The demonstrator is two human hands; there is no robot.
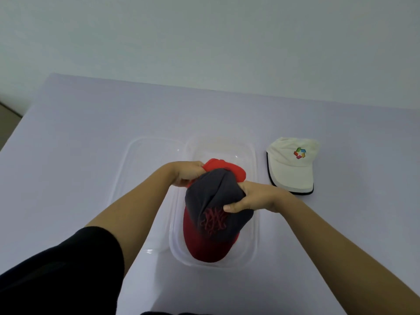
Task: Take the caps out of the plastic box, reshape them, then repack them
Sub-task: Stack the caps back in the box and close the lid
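Caps first: both hands, left hand (187,172) and right hand (254,197), are clamped on a dark grey cap with red brim (213,214) above the clear plastic box (254,223); a cream cap (293,164) lies beside it.

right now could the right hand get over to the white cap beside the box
Probably yes, once it lets go: the right hand is gripping the grey and red cap, and the white cap lies on bare table on its own side, nothing between.

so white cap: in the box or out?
Out. The white cap sits upright on the table, right of the clear plastic box.
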